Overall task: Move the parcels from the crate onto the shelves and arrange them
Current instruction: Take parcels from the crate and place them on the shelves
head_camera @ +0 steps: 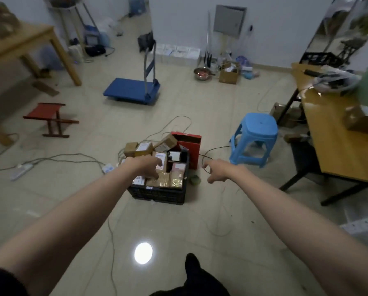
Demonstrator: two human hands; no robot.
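Head view: a black plastic crate (157, 194) with slotted walls is seen on the glossy tiled floor (178, 231), packed with small cardboard parcels (164, 179), mostly brown and box-shaped, several bearing white labels. More brown boxes (143, 147) are piled just behind the crate, and a red carton (191, 146) stands open against its far right corner. The left hand (149, 167) is held over the parcels in the crate with the fingers curved downward; whether a parcel is touched or gripped cannot be told. The right hand (216, 170) is held in the air to the right of the crate, its fingers loosely curled, with nothing held.

A small greenish round object (194, 180) lies on the floor just beside the crate's right wall. Pale cables (72, 157) and a white power strip (22, 170) trail across the tiles to the left, and a dark cable (213, 150) runs behind the right hand. A light blue plastic stool (255, 138) stands to the right, near a wooden surface (339, 150) on black legs that carries boxes and a bag. A red folding stool (50, 118) and another wooden surface (21, 43) are seen at the left. A blue platform trolley (134, 90) is parked farther back, well apart from the crate.
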